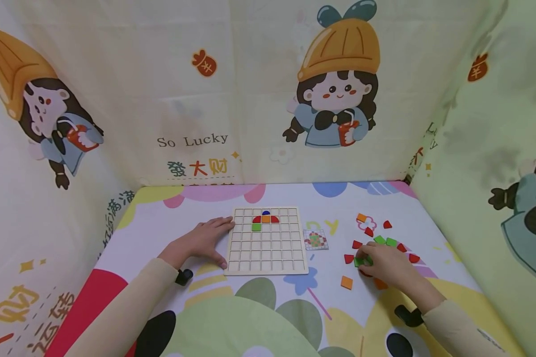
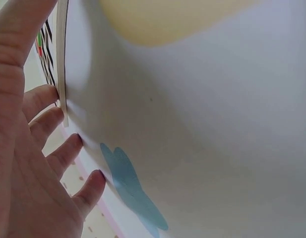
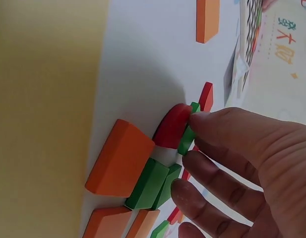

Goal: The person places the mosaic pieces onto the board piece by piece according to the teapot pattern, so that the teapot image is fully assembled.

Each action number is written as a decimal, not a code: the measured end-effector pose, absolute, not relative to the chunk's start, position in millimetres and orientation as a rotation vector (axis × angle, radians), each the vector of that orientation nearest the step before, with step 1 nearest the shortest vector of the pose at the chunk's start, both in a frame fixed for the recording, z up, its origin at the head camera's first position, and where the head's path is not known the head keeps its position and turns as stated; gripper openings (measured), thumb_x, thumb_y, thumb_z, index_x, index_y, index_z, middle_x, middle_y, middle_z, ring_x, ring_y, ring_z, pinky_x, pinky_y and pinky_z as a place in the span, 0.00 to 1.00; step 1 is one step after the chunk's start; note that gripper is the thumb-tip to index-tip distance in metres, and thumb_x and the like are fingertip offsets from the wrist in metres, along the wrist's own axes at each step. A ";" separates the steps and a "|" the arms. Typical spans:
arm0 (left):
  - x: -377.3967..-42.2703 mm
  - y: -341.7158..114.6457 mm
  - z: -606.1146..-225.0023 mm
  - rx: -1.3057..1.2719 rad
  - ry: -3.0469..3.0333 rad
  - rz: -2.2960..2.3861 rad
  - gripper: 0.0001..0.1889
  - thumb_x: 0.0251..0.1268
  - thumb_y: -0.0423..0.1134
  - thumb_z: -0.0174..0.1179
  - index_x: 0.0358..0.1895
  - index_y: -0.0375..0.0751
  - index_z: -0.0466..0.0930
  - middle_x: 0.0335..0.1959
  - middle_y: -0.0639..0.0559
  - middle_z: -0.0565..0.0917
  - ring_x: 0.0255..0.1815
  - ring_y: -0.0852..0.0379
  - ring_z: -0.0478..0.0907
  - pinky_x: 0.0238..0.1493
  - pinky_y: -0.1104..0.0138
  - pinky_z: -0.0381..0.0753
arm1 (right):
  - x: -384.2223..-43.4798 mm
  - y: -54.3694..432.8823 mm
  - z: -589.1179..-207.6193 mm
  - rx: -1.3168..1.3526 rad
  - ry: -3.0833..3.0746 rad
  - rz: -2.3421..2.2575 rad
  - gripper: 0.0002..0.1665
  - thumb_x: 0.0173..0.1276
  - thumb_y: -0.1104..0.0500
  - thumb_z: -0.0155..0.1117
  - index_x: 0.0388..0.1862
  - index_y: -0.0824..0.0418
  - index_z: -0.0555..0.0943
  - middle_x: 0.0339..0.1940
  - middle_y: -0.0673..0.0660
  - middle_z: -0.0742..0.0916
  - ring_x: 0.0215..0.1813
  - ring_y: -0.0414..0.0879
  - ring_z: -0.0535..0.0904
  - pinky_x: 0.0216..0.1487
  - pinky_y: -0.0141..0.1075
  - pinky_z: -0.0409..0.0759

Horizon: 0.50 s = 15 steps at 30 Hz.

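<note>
A pale square grid board [image 1: 268,250] lies on the table. In its upper rows sit a blue piece [image 1: 266,213], red rounded pieces [image 1: 274,219] on both sides of an orange square [image 1: 265,219], and a green square [image 1: 256,227]. My left hand [image 1: 205,240] rests at the board's left edge, fingers spread, thumb near the lower corner. At the right, my right hand [image 1: 390,265] pinches a green square tile [image 3: 186,136] between thumb and forefinger, tilted on edge. A red rounded tile [image 3: 172,126] lies right beside it.
Around the right hand lie several loose red, green and orange tiles, among them an orange square [image 1: 346,282] nearer me. A small pattern card [image 1: 316,239] lies just right of the board. Printed cloth walls [image 1: 259,109] enclose the table's back and sides.
</note>
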<state>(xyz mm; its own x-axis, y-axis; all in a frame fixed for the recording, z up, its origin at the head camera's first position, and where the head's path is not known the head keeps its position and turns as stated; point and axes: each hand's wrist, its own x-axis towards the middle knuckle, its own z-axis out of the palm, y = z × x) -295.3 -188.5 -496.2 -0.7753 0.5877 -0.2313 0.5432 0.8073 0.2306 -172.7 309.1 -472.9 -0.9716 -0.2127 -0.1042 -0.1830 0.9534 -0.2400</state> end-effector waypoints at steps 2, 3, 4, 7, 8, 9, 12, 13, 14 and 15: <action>-295.1 -188.8 -496.9 0.864 2.702 0.212 0.68 0.37 0.76 0.76 0.83 0.47 0.56 0.86 0.47 0.53 0.84 0.37 0.51 0.70 0.29 0.61 | -173.9 308.6 -473.9 -0.277 2.964 -0.349 0.15 0.57 0.51 0.82 0.41 0.50 0.87 0.37 0.47 0.86 0.37 0.43 0.77 0.37 0.39 0.81; -295.0 -188.9 -497.1 0.863 2.701 0.209 0.68 0.37 0.76 0.76 0.83 0.48 0.56 0.86 0.47 0.53 0.84 0.37 0.51 0.70 0.29 0.62 | -174.3 308.4 -474.3 -0.270 2.958 -0.346 0.15 0.57 0.51 0.82 0.41 0.51 0.87 0.37 0.47 0.85 0.37 0.43 0.76 0.37 0.39 0.81; -294.8 -188.8 -496.9 0.861 2.700 0.212 0.68 0.37 0.76 0.76 0.83 0.48 0.56 0.86 0.47 0.53 0.84 0.37 0.51 0.70 0.29 0.62 | -175.0 308.4 -474.7 -0.268 2.953 -0.344 0.16 0.57 0.51 0.82 0.42 0.51 0.87 0.37 0.48 0.85 0.37 0.44 0.76 0.37 0.39 0.81; -294.5 -188.3 -495.8 0.857 2.699 0.220 0.68 0.37 0.75 0.76 0.83 0.47 0.56 0.86 0.47 0.53 0.84 0.37 0.51 0.71 0.30 0.62 | -176.5 308.2 -475.8 -0.256 2.947 -0.333 0.18 0.56 0.49 0.83 0.43 0.52 0.87 0.38 0.48 0.85 0.37 0.44 0.76 0.36 0.38 0.81; -294.4 -188.0 -495.3 0.854 2.699 0.225 0.68 0.37 0.75 0.76 0.83 0.47 0.56 0.86 0.47 0.53 0.84 0.37 0.51 0.71 0.30 0.62 | -176.7 308.2 -475.8 -0.261 2.948 -0.329 0.19 0.56 0.49 0.83 0.43 0.52 0.87 0.38 0.48 0.85 0.37 0.44 0.76 0.36 0.38 0.81; -294.3 -187.7 -494.8 0.851 2.698 0.230 0.68 0.37 0.75 0.76 0.83 0.47 0.57 0.86 0.47 0.53 0.84 0.37 0.51 0.71 0.30 0.62 | -176.9 308.1 -475.7 -0.268 2.951 -0.326 0.19 0.56 0.49 0.83 0.43 0.52 0.87 0.38 0.48 0.85 0.38 0.44 0.76 0.36 0.39 0.81; -294.6 -187.1 -493.3 0.848 2.699 0.233 0.68 0.37 0.75 0.76 0.83 0.47 0.57 0.86 0.46 0.53 0.84 0.37 0.51 0.71 0.30 0.62 | -177.9 308.1 -474.9 -0.283 2.960 -0.320 0.18 0.56 0.49 0.83 0.43 0.53 0.87 0.38 0.48 0.85 0.37 0.44 0.76 0.36 0.39 0.81; -294.7 -187.0 -493.2 0.845 2.698 0.233 0.68 0.37 0.75 0.76 0.83 0.47 0.57 0.86 0.47 0.53 0.84 0.37 0.51 0.71 0.30 0.62 | -178.0 308.0 -474.8 -0.287 2.962 -0.317 0.18 0.56 0.49 0.83 0.42 0.53 0.87 0.38 0.48 0.85 0.37 0.44 0.76 0.36 0.39 0.81; -294.8 -187.0 -493.2 0.844 2.696 0.235 0.68 0.37 0.75 0.76 0.83 0.47 0.57 0.86 0.47 0.53 0.84 0.37 0.51 0.71 0.30 0.62 | -178.3 307.9 -474.5 -0.293 2.963 -0.316 0.18 0.56 0.49 0.83 0.42 0.53 0.87 0.37 0.48 0.85 0.37 0.43 0.76 0.36 0.39 0.81; -295.1 -187.1 -493.6 0.845 2.697 0.228 0.68 0.36 0.76 0.76 0.83 0.47 0.57 0.86 0.47 0.53 0.84 0.37 0.51 0.71 0.30 0.62 | -178.5 307.6 -474.5 -0.298 2.966 -0.314 0.18 0.56 0.49 0.82 0.42 0.53 0.87 0.37 0.48 0.85 0.37 0.43 0.76 0.36 0.39 0.81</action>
